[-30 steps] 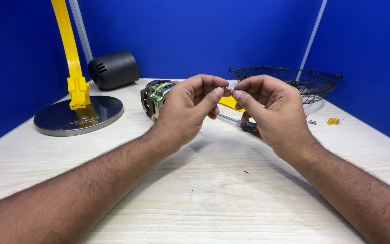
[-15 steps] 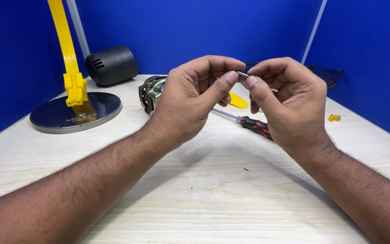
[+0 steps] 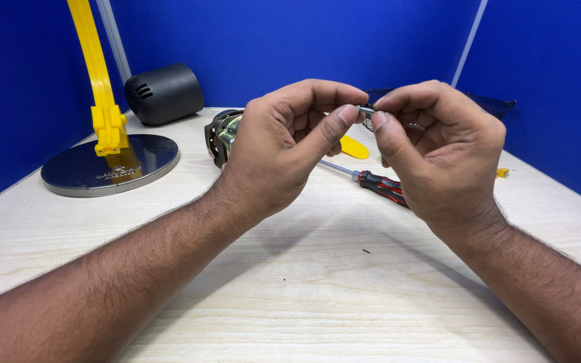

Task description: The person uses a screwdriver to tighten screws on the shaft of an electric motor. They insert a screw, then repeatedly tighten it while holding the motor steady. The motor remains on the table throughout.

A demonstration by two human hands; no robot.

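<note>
**Q:** What are the hands doing?

**A:** Both are raised over the pale wooden counter (image 3: 290,302). The left hand (image 3: 284,151) and right hand (image 3: 432,151) meet fingertip to fingertip, pinching a small grey metal part (image 3: 366,109) between them (possibly a screw or bushing; too small to tell).

**Q:** Anything changed?

**A:** The hands have lifted slightly and drawn closer to the camera than a second ago; the pinch looks tighter.

**Q:** What lies around?

**A:** A red-and-black-handled screwdriver (image 3: 379,185) beneath the right hand, a metal electric motor (image 3: 222,134) behind the left, a yellow stand on a round steel base (image 3: 110,165), and a black cylinder (image 3: 164,93).
</note>
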